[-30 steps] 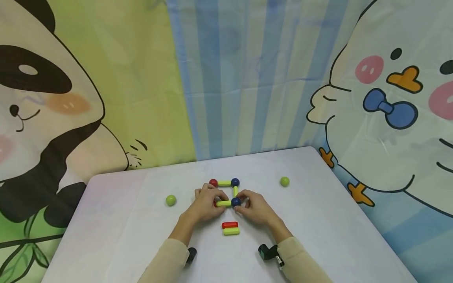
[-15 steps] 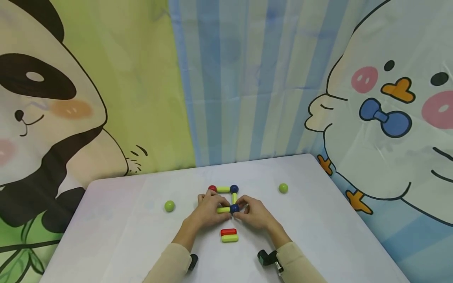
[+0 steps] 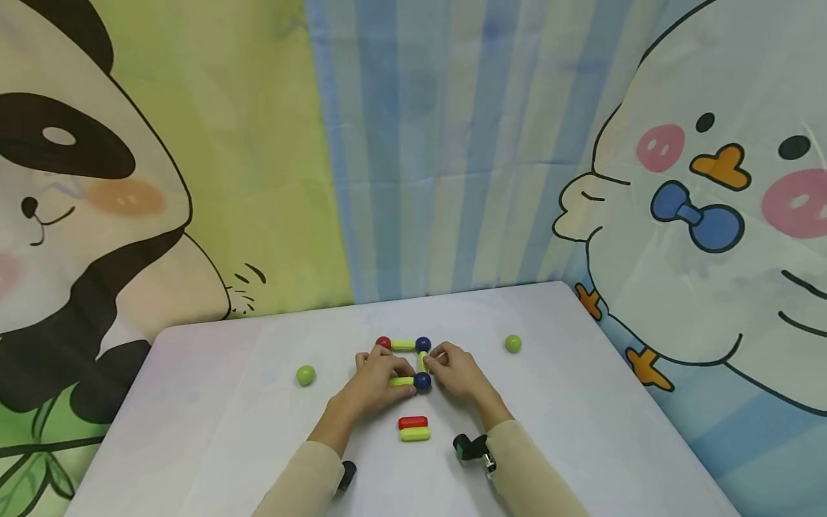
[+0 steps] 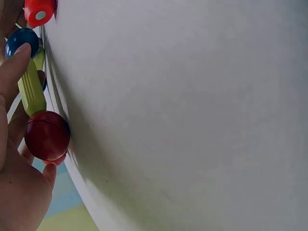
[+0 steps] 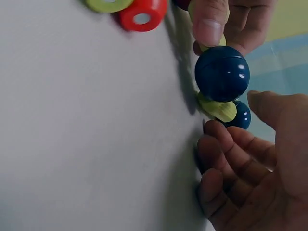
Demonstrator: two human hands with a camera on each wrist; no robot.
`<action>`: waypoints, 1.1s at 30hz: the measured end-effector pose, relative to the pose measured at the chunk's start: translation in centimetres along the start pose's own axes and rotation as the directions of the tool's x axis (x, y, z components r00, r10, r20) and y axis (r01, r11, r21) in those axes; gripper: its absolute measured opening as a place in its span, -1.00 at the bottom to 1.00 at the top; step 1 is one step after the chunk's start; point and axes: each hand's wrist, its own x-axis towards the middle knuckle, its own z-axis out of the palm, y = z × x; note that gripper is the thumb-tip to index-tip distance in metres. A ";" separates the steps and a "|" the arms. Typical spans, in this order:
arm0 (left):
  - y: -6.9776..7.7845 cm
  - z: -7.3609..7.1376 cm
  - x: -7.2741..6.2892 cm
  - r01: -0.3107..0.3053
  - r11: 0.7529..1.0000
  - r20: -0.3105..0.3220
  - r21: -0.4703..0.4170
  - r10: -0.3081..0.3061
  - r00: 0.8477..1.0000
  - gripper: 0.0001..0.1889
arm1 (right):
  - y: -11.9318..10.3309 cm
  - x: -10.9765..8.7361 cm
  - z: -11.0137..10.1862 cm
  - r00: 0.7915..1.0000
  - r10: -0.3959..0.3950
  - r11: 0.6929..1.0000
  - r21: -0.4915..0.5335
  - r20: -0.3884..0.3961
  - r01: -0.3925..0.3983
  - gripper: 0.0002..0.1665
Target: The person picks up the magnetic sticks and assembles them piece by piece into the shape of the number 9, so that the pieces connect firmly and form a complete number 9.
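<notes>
A frame of balls and sticks lies on the white table (image 3: pixel 581 424). Its far side runs from a red ball (image 3: pixel 383 342) along a yellow-green stick (image 3: pixel 403 345) to a blue ball (image 3: pixel 423 344). A short yellow-green side stick (image 5: pixel 219 108) leads down to a nearer blue ball (image 3: pixel 423 381). My left hand (image 3: pixel 375 377) grips the near yellow-green stick (image 4: pixel 31 89) and the red ball (image 4: pixel 47 135) at its end. My right hand (image 3: pixel 452 370) pinches the side stick between thumb and fingers (image 5: pixel 226 144).
A loose red stick (image 3: pixel 413 422) and a yellow-green stick (image 3: pixel 414 434) lie side by side just in front of my hands. One green ball (image 3: pixel 305 374) sits to the left, another green ball (image 3: pixel 513 343) to the right. Printed cloth hangs behind and beside the table.
My right hand has moved from the near blue ball up to the side stick. My left hand has kept its hold on the near stick.
</notes>
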 end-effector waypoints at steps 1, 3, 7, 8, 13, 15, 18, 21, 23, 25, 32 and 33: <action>0.0 -0.1 0.1 0.004 1.000 0.001 -0.001 -0.004 1.000 -0.79 | -0.2 0.3 -0.1 1.000 0.019 1.000 -0.020 -0.011 -0.019 -0.62; 0.0 -0.1 0.3 -0.001 1.000 0.002 -0.011 0.001 1.000 -0.79 | -0.5 0.9 -0.1 0.998 0.047 0.997 -0.056 -0.034 -0.049 -0.61; -0.1 0.1 0.1 0.011 1.000 0.013 -0.028 -0.010 1.000 -0.78 | -0.8 1.7 0.4 0.994 0.084 0.990 -0.107 -0.063 -0.091 -0.58; -0.2 0.1 0.0 0.015 0.999 0.016 -0.034 -0.014 1.000 -0.78 | -0.9 1.8 0.5 0.993 0.096 0.988 -0.115 -0.066 -0.103 -0.57; -0.3 0.2 -0.5 0.035 0.997 0.028 -0.064 -0.033 0.999 -0.78 | -1.2 1.9 1.0 0.987 0.139 0.982 -0.119 -0.075 -0.147 -0.57; -0.4 0.1 -0.5 0.030 0.997 0.025 -0.069 -0.028 0.999 -0.78 | -1.2 2.0 1.0 0.987 0.141 0.982 -0.117 -0.082 -0.150 -0.59; -0.4 0.1 -0.4 0.010 0.998 0.022 -0.067 -0.009 1.000 -0.79 | -1.1 2.3 0.9 0.985 0.144 0.982 -0.112 -0.096 -0.154 -0.61; -0.4 0.0 -0.2 -0.004 0.998 0.017 -0.064 0.005 1.000 -0.79 | -1.0 2.7 0.8 0.985 0.141 0.982 -0.109 -0.099 -0.152 -0.61; -0.4 0.0 -0.1 -0.007 0.998 0.018 -0.063 0.008 1.000 -0.79 | -1.1 2.9 0.7 0.985 0.142 0.983 -0.102 -0.093 -0.152 -0.61; -0.5 0.0 -0.2 -0.004 0.998 0.021 -0.064 0.006 1.000 -0.79 | -1.2 3.0 0.7 0.988 0.132 0.985 -0.098 -0.086 -0.140 -0.61; -0.5 -0.1 -0.3 0.003 0.998 0.035 -0.057 -0.001 0.999 -0.79 | -1.4 3.3 0.7 0.989 0.123 0.988 -0.082 -0.081 -0.130 -0.62; -0.5 -0.2 -0.3 0.006 0.998 0.036 -0.056 -0.004 0.999 -0.79 | -1.4 3.3 0.7 0.989 0.124 0.988 -0.081 -0.080 -0.131 -0.62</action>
